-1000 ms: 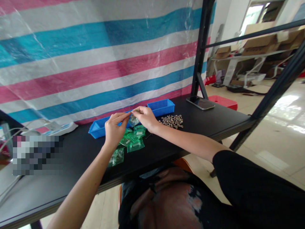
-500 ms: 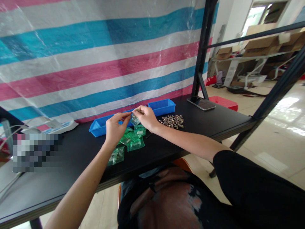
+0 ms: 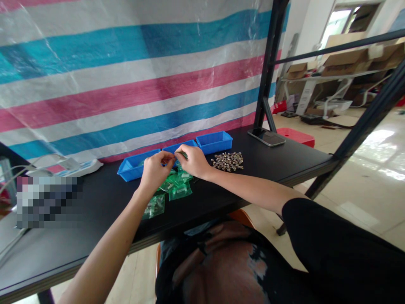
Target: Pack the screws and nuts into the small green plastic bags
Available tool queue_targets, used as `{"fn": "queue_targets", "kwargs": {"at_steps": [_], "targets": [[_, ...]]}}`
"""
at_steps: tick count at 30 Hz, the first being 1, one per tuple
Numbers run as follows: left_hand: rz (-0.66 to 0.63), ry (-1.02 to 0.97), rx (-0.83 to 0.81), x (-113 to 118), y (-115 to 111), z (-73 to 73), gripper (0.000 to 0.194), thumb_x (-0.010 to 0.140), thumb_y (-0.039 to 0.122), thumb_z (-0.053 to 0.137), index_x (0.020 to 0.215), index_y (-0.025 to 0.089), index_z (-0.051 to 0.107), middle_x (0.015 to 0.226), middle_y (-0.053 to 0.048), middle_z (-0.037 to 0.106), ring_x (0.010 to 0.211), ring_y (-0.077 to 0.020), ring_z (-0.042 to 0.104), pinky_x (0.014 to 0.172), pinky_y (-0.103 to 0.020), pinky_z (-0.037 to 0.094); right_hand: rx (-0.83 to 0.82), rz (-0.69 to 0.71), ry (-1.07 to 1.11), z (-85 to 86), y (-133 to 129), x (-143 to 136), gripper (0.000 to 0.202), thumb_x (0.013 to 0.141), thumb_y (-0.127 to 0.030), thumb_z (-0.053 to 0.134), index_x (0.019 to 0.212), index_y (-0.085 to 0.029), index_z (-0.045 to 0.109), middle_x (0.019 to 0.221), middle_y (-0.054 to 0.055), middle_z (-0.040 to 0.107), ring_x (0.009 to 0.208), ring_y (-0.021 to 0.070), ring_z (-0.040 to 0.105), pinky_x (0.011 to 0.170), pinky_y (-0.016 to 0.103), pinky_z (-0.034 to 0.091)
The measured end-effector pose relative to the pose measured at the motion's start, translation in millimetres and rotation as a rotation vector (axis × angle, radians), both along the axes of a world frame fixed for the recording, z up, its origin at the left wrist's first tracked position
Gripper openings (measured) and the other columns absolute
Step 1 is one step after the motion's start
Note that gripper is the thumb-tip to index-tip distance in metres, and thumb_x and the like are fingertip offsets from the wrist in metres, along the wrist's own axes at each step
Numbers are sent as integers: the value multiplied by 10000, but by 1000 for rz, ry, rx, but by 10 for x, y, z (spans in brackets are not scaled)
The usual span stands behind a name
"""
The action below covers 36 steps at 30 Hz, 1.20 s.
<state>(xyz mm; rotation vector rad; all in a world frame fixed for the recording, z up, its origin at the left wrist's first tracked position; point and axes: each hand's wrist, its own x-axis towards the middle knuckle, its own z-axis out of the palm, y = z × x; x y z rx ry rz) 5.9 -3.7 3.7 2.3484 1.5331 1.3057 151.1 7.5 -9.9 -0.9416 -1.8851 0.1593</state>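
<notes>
My left hand and my right hand meet fingertip to fingertip above several green plastic bags. Both hold a small clear bag pinched between them, mostly covered by the fingers. A paler bag with small parts inside lies at the near left of the green ones. Behind my hands stand three blue trays: a left one, a middle one and a right one. A pile of small shiny metal parts lies right of my right hand.
The black table carries a phone at the far right and a white power strip at the left. A striped sheet hangs behind it. A black metal post rises at the back right.
My fingertips have come closer together, and the small bag sits lower, more hidden by my fingers. My right hand has turned slightly, uncovering more of the middle tray.
</notes>
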Motion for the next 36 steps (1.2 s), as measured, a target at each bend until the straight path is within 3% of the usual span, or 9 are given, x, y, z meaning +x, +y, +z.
{"fn": "queue_targets", "kwargs": {"at_steps": [11,17,36], "targets": [[-25,-18,-43,-25,44,-59,168,710,302,530,765,161,602,681,-19,650,613,-138,590,606,-242,461,10,-4,-96,28,5,9,118,838,-180,488,815,-165,604,817,37,674,771,164,617,679,260,409],[10,-70,-3,-26,34,-55,184,714,302,526,780,159,621,693,-18,660,629,-136,601,639,-244,481,-52,100,23,19,73,3,63,779,-135,548,825,-143,590,802,43,666,748,138,610,692,238,431],[40,14,-73,-3,33,-50,194,682,298,511,768,167,626,678,-18,657,626,-146,600,620,-250,476,-21,58,-30,-29,58,0,103,774,-124,499,791,-141,599,754,42,656,709,141,597,657,246,398]]}}
